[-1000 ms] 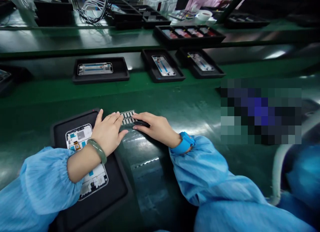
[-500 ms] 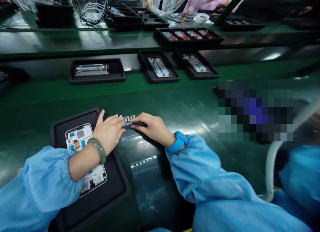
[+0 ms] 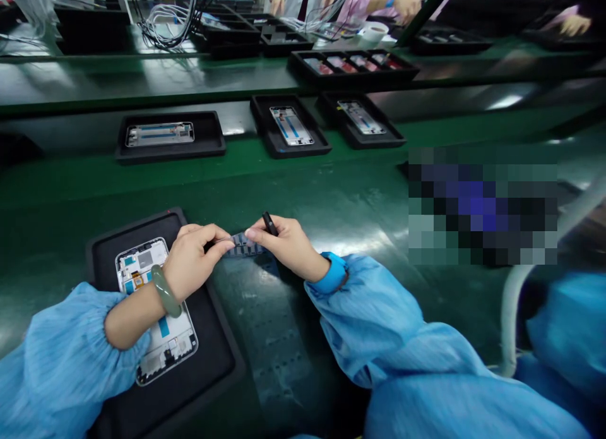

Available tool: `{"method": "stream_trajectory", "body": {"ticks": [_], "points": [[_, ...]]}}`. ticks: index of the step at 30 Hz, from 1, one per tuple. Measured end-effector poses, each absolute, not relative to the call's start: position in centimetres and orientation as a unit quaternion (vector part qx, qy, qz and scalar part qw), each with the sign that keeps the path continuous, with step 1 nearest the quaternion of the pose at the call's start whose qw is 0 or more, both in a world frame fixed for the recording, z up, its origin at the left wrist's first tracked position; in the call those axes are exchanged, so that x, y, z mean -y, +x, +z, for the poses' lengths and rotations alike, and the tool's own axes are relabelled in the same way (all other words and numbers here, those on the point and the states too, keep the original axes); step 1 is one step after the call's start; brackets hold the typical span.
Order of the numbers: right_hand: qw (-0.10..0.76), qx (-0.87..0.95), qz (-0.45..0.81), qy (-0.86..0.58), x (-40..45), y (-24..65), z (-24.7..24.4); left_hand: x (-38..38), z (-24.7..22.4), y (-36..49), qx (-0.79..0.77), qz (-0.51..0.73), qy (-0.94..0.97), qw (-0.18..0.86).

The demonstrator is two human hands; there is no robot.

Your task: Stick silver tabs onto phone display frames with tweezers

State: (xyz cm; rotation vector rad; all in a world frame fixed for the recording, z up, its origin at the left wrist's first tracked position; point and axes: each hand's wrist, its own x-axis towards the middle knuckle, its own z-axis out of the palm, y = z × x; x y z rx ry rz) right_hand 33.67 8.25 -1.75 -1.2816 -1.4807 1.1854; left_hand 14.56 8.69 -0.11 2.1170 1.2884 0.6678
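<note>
My left hand (image 3: pixel 192 259) is closed, pinching the left end of a thin strip of small dark pieces (image 3: pixel 243 246), which look like stickers on a clear backing. Fingertips of my right hand (image 3: pixel 296 249) meet the strip's upper right part. That hand is also closed round a black pen-like tool (image 3: pixel 269 224), its end sticking up between thumb and fingers; its tip is hidden. Under my left forearm lies a phone frame (image 3: pixel 177 347) with blue patches, inside a black tray (image 3: pixel 211 369). A clear sheet (image 3: pixel 279 338) with faint marks lies on the bench below the strip.
Along the back of the green bench (image 3: pixel 218 186) stand black trays with phone frames: a left one (image 3: pixel 170 152), a middle one (image 3: pixel 303 150) and a right one (image 3: pixel 374 141). A divided tray (image 3: pixel 355 78) sits on the shelf. A pixelated patch covers something at right. Other people stand opposite.
The strip has turned from nearly edge-on to show its face. My left fingers have curled into a pinch on its end. The black tool has swung from lying flat to pointing up.
</note>
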Motion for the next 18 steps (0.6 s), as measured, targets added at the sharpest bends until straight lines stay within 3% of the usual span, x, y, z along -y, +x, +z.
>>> {"method": "stream_trajectory", "body": {"ticks": [8, 18], "points": [[0.44, 0.574, 0.492, -0.485, -8.06, 33.47, -1.79, -9.01, 0.5, 14.86, -0.487, 0.278, 0.746, 0.36], [0.431, 0.582, 0.513, -0.46, -7.75, 33.7, -2.0, -8.74, 0.34, 15.06, -0.508, 0.259, 0.73, 0.376]]}}
